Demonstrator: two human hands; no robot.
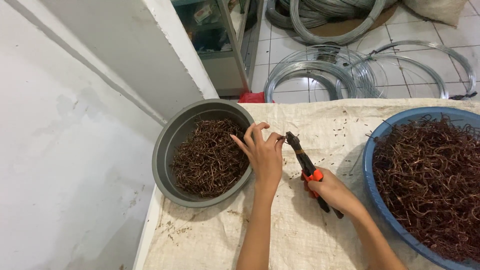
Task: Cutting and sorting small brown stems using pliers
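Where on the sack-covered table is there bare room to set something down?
Free: the sacking near the front edge, left of the left hand's forearm, and the strip behind the pliers up to the far edge. Crowded: between grey basin and blue basin, where both hands, right included, work.

Grey basin [167, 150] of reddish-brown wire hooks [210, 157], frame centre-left; blue basin [372, 165] right; pliers [307, 167] black with orange grips; silver wire coils [320, 75] top.

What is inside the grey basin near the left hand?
The grey basin holds a heap of brown bent wire pieces. They cover its bottom, so nothing beneath is visible.
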